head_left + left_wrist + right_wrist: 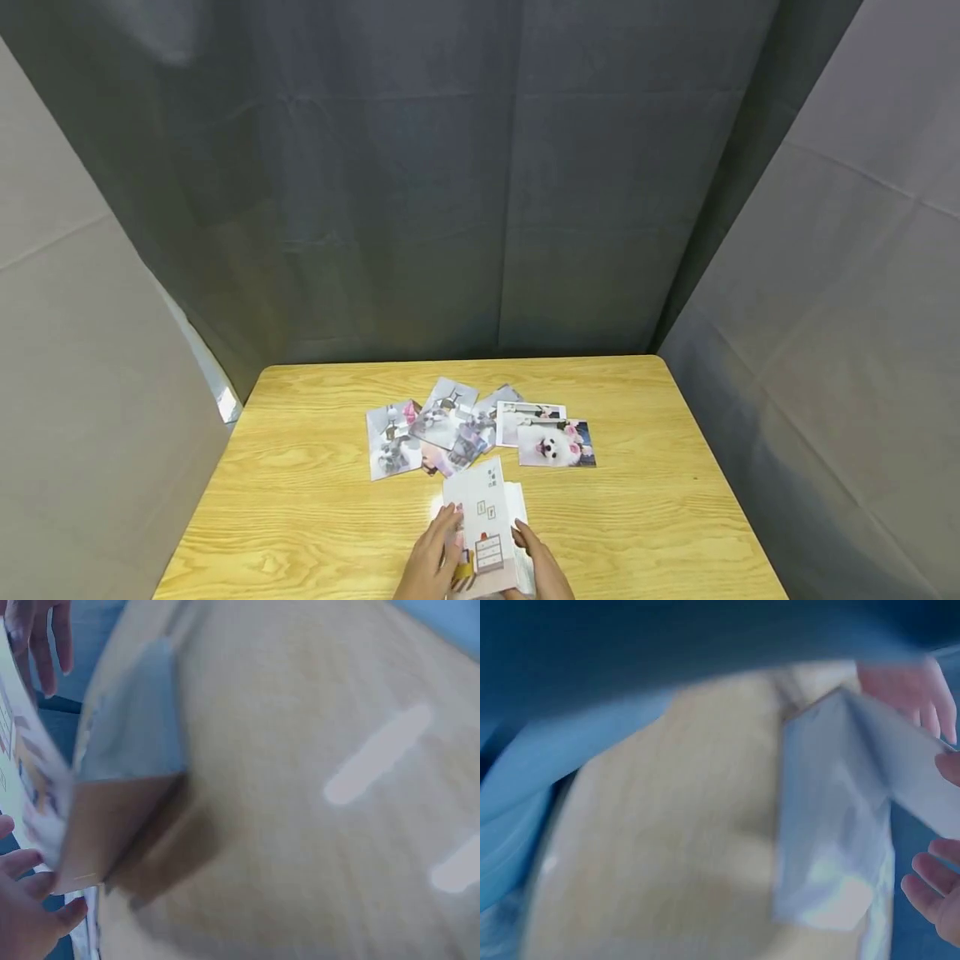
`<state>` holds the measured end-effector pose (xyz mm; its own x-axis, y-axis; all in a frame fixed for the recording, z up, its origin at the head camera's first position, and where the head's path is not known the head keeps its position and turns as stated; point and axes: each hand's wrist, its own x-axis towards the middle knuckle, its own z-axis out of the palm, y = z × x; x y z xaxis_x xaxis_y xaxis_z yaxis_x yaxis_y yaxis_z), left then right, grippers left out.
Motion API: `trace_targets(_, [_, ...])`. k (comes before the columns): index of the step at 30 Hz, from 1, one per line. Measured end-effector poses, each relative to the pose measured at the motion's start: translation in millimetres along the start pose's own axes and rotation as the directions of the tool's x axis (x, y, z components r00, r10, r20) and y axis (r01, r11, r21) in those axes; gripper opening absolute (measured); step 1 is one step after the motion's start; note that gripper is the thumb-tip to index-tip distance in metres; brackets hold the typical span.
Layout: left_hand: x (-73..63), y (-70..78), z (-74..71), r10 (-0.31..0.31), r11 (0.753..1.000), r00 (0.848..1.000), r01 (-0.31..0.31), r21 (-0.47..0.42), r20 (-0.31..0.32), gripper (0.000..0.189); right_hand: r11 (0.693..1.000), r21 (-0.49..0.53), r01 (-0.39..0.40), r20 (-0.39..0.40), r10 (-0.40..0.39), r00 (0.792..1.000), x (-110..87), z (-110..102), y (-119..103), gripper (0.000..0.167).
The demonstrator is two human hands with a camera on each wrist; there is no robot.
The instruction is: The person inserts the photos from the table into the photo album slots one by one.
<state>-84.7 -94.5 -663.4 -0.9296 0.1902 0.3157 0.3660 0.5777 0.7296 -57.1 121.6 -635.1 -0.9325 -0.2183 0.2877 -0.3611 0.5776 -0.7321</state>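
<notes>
A photo album (483,525) with a pale illustrated cover is between my hands at the table's near side. White inner leaves (517,504) show past its right edge. My left hand (432,554) holds the left side, fingers lying over the cover. At the right edge, my right hand (543,567) grips the album. In the left wrist view the album (124,825) stands partly spread, the left hand (34,907) at its lower corner. The right wrist view shows the spread covers (832,817) from the other side, with the right hand (941,889) beside them.
Beyond the album lie several overlapping picture cards, among them a white dog card (543,446) on the right and a grey-toned card (393,454) on the left. The wooden table (637,517) is bordered by a dark curtain (397,208) behind and grey side panels (840,333).
</notes>
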Motion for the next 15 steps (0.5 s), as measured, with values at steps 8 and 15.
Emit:
trace_targets(8, [18.8, 18.7, -38.3, -0.182, 0.812, 0.962, 0.265, -0.520, 0.205, 0.051, 0.944, -0.154, 0.291, 0.022, -0.291, 0.956, 17.2, 25, -20, 0.071])
trace_targets(15, [20.2, 13.5, -72.7, -0.171, 0.674, 0.933, 0.345, -0.653, 0.316, 0.068, 0.710, -0.302, 0.635, 0.129, -0.630, 0.766, 22.7, 50, -15, 0.053])
